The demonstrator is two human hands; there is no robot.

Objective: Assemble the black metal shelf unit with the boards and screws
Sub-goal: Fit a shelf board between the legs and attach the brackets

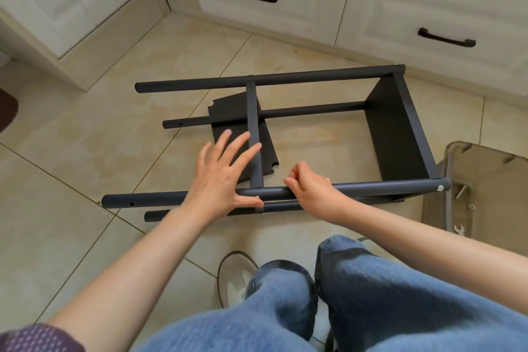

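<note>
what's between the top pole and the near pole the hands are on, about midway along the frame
In the head view, a black crossbar spans from the top pole to the near pole, with a loose black board lying under it.

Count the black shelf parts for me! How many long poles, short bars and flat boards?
Long poles: 4, nearest one
Short cross bars: 2, middle one
Flat boards: 2, fitted board, loose board
Total: 8

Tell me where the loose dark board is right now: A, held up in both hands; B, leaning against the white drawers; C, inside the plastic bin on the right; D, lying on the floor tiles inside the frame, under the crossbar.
D: the loose board lies flat on the floor tiles, beneath the crossbar.
</note>
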